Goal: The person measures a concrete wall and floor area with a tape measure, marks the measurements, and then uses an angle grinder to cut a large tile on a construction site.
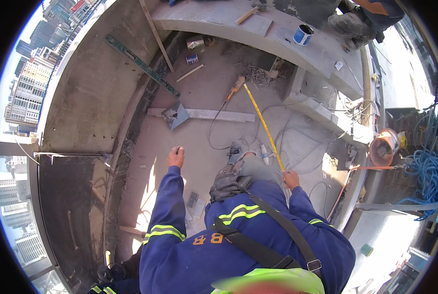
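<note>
My right hand (291,179) is closed on the near end of a yellow tape measure (261,115), whose blade runs out over the floor, away and to the left. Its far end lies by an orange power tool (236,87) with a dark cord. My left hand (176,157) is held out over the floor with its fingers curled, a small dark spot showing at them; what they hold, if anything, I cannot make out. Beyond it, a grey square trowel-like plate (178,117) rests across a long pale board (219,115).
A green level (141,65) leans on the curved wall at left. A concrete ledge (219,24) bears a blue-white can (303,35); a co-worker (358,22) crouches there. Cables, rubble (265,73), an orange bucket (383,148) and blue rope (427,174) lie around. City buildings show beyond the left wall.
</note>
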### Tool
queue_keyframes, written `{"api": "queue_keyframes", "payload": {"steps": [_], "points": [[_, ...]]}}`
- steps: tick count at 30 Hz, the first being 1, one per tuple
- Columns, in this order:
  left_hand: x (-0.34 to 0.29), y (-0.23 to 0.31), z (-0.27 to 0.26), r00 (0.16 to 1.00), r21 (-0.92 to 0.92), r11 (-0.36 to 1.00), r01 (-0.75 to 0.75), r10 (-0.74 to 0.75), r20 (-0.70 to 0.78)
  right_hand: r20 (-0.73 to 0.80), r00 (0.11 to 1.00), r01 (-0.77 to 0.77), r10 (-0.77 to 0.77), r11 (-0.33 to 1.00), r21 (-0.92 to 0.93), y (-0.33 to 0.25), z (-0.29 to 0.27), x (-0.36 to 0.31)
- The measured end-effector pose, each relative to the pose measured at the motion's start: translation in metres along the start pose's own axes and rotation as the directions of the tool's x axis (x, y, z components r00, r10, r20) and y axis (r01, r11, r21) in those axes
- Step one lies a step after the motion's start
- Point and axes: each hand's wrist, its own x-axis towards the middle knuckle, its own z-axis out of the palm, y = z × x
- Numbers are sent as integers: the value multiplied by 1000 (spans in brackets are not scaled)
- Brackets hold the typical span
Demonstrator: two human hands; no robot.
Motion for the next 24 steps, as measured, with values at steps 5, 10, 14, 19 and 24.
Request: {"api": "queue_keyframes", "payload": {"steps": [5,10,14,19,24], "points": [[64,170,84,836,149,865,-480,399,376,-26,981,184,-194,957,-224,-112,54,58],[128,290,127,527,318,421,-850,692,493,27,955,286,-295,895,-343,-250,80,137],[173,348,133,308,355,95,-930,727,613,75,914,393,-399,823,-410,-339,72,153],[228,396,165,228,244,32,-969,493,840,-2,850,482,-527,779,-400,-415,61,178],[290,412,217,95,67,97,-993,329,940,-133,835,415,-534,770,-485,-436,74,215]]}}
